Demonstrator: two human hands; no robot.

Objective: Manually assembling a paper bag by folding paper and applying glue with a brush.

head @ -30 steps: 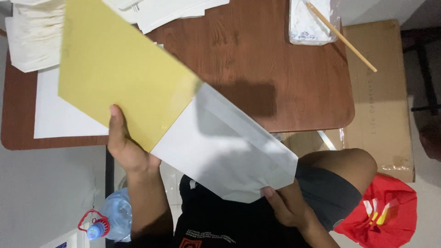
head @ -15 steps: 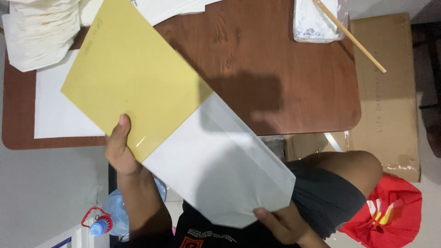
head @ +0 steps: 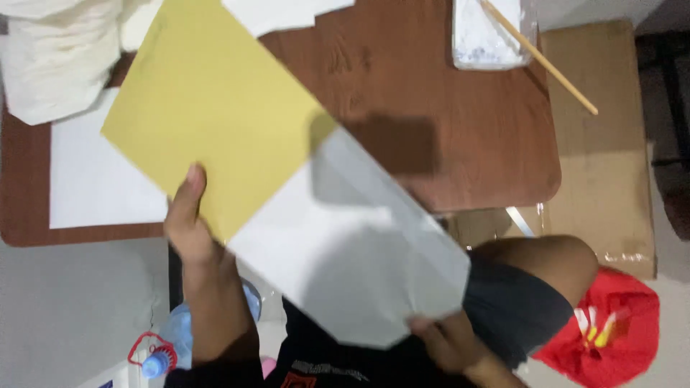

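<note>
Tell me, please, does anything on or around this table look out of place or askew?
Mostly tidy. The thin wooden stick lies slantwise across the white tray, its tip poking past the table edge over the cardboard. A plastic water bottle lies on its side on the floor.

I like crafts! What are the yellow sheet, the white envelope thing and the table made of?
Yellow sheet: probably matte paper or thin card; it stays flat when held. White envelope: likely paper, with folded flaps and creases. Table: looks like wood or wood-look laminate, reddish-brown with grain and slight sheen.
</note>
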